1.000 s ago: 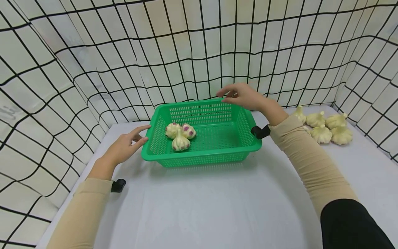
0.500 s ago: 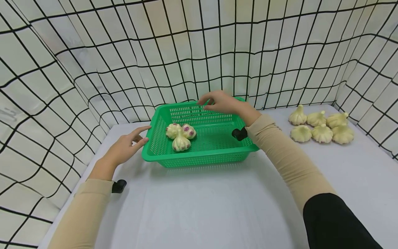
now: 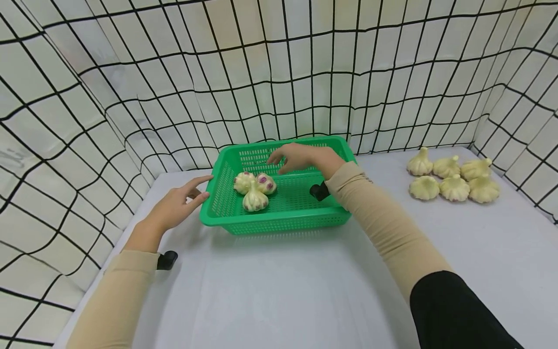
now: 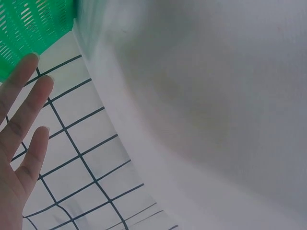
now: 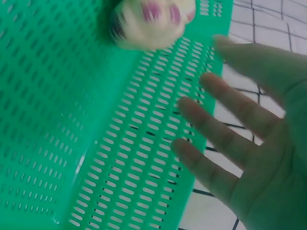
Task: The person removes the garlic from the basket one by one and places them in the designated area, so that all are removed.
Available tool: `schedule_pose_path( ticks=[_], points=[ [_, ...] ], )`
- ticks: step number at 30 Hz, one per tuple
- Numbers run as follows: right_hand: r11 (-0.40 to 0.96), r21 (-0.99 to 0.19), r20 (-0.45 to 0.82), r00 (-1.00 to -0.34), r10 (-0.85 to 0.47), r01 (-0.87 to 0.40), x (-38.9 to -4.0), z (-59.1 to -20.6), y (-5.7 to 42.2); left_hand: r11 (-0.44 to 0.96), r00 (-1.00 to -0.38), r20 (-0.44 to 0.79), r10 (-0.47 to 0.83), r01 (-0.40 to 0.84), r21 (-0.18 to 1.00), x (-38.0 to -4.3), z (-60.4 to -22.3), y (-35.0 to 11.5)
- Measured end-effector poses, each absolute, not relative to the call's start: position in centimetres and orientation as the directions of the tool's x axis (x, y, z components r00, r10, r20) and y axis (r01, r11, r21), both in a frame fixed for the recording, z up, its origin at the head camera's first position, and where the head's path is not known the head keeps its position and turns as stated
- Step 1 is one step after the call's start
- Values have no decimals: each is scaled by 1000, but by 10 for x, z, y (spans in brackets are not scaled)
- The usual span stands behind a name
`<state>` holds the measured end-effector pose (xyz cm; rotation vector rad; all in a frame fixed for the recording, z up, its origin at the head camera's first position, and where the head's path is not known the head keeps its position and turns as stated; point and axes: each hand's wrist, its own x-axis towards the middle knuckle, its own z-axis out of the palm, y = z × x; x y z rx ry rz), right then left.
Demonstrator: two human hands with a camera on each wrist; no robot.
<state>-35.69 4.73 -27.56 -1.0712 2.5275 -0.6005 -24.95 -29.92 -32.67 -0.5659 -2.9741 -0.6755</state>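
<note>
A green plastic basket (image 3: 279,223) stands on the table with three purple-streaked garlic bulbs (image 3: 255,199) grouped in its left half. My left hand (image 3: 176,206) rests its fingertips at the basket's left rim, with the thumb spread apart. Over the basket's middle hovers my right hand (image 3: 301,157), just right of the garlic and holding nothing. In the right wrist view, its fingers (image 5: 216,129) are spread in the air near the basket's slotted wall, and one garlic bulb (image 5: 151,24) shows blurred beyond them.
Several pale garlic bulbs (image 3: 453,186) sit in two rows on the white table (image 3: 279,291) at the right. A black grid net (image 3: 305,63) over white sheeting encloses the back and sides. Small black wrist cameras (image 3: 166,260) hang below the sleeves.
My right hand has moved left and down, from above the basket's back right rim to over its middle near the garlic. The left hand stays at the left rim.
</note>
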Motion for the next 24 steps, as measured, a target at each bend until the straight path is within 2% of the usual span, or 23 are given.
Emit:
schedule_pose_path(
  ticks=[3, 15, 24],
  points=[
    [656, -456, -193, -653, -732, -602, -356, -278, 41, 839, -931, 122, 344, 363, 407, -250, -326, -299],
    [693, -338, -248, -650, -718, -637, -356, -292, 16, 833, -931, 131, 340, 363, 418, -249, -330, -299],
    [658, -285, -286, -594, -752, -697, -355, -291, 6, 830, -930, 136, 342, 367, 420, -250, -331, -299]
  ],
)
